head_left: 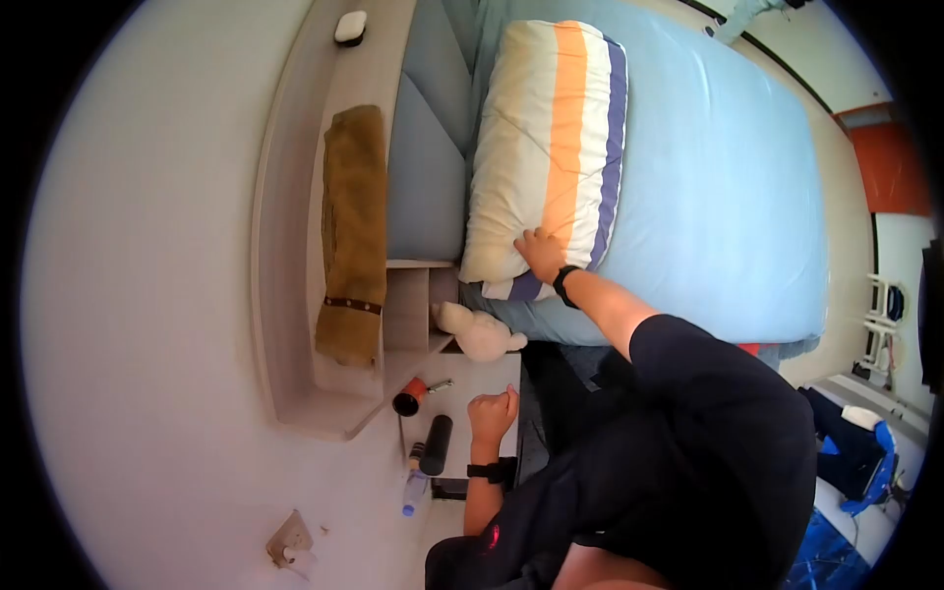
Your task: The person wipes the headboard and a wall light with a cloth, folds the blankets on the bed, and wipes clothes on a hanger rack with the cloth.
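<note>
pale wall (147, 256) fills one side of the wide, round view, and black corners cut the room off. things along the far edge are hard to make out: a red-brown panel (890, 162), white objects, something blue and dark (867, 462) with its detail lost. the plush toy (484, 336) lies half tucked at an open shelf compartment, its face not readable. near the black cylinder (436, 445), a clear bottle (414, 492) is partly covered; the mouth of the red cup (409, 395) shows only as a dark round.

light blue sheet covers the bed (728, 197), a little creased, against a grey padded headboard (426, 167). on the ledge behind it lies a folded brown cloth (354, 216).

the striped pillow (556, 128) is on the bed beside the headboard. the right hand (543, 256) rests on its near end, fingers spread; whether they pinch any fabric cannot be told. the left hand (492, 417) is curled above the nightstand (470, 378), its palm hidden, so i cannot tell if anything is inside.
</note>
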`<state>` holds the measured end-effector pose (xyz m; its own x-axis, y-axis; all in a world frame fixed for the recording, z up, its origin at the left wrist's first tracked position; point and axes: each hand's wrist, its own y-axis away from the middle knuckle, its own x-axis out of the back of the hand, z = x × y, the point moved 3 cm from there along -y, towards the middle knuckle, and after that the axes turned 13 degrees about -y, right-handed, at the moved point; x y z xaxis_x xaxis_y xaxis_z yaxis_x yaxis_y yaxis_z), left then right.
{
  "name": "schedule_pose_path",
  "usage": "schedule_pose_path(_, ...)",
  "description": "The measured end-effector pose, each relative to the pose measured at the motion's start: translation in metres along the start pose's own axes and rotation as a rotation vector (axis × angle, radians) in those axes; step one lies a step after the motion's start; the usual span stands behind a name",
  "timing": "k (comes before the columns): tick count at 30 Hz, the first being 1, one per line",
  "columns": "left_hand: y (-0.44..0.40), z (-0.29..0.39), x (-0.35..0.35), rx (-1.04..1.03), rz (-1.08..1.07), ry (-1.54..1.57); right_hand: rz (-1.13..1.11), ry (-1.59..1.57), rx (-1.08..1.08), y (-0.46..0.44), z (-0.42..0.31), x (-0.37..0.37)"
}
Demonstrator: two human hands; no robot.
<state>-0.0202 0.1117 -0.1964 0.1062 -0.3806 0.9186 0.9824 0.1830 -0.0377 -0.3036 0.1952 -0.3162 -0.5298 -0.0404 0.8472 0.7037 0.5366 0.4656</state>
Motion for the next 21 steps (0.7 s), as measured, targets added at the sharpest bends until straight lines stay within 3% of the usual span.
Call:
schedule_pose_path(4, -0.038, -0.011, -0.005, -0.088, 0.006, -0.146, 0.092, -0.174, 0.090, -0.031, 0.021, 0.039)
schedule_pose_path(7, -0.073, -0.046, -0.058, -0.031, -0.225, -0.254, 0.155, -0.377, 0.111, -0.009, 0.052, 0.083)
schedule_pose_path(9, -0.107, -0.065, -0.091, 0.028, -0.276, -0.196, 0.398, -0.767, 0.096, 0.016, 0.098, 0.107)
schedule_pose_path(10, -0.135, -0.057, -0.092, 0.311, -0.467, -0.090, 0.510, -1.003, 0.047, 0.033, 0.135, 0.115)
schedule_pose_path(11, -0.156, -0.053, -0.104, 0.306, -0.393, -0.050, 0.624, -1.240, 0.000, 0.056, 0.181, 0.121)
schedule_pose_path(13, -0.188, -0.012, -0.114, 0.305, -0.298, 0.036, 0.723, -2.301, -0.223, 0.121, 0.278, 0.124)
schedule_pose_path(14, -0.205, 0.024, -0.112, 0.314, -0.267, 0.094, 0.747, -2.366, -0.198, 0.165, 0.322, 0.108)
schedule_pose_path(16, -0.225, 0.110, -0.113, 0.304, -0.242, 0.267, 0.997, -2.361, -0.189, 0.243, 0.404, 0.051)
schedule_pose_path(17, -0.232, 0.138, -0.129, 0.153, -0.198, 0.059, 1.225, -2.283, -0.216, 0.272, 0.437, 0.018)
schedule_pose_path(18, -0.232, 0.166, -0.146, -0.002, -0.163, -0.158, 1.317, -2.535, -0.405, 0.309, 0.464, -0.024)
schedule_pose_path(19, -0.226, 0.212, -0.147, -0.021, -0.161, -0.280, 1.277, -2.431, -0.645, 0.342, 0.508, -0.102)
schedule_pose_path(21, -0.222, 0.277, -0.158, -0.074, -0.142, -0.420, 1.094, -2.160, -1.068, 0.411, 0.540, -0.171)
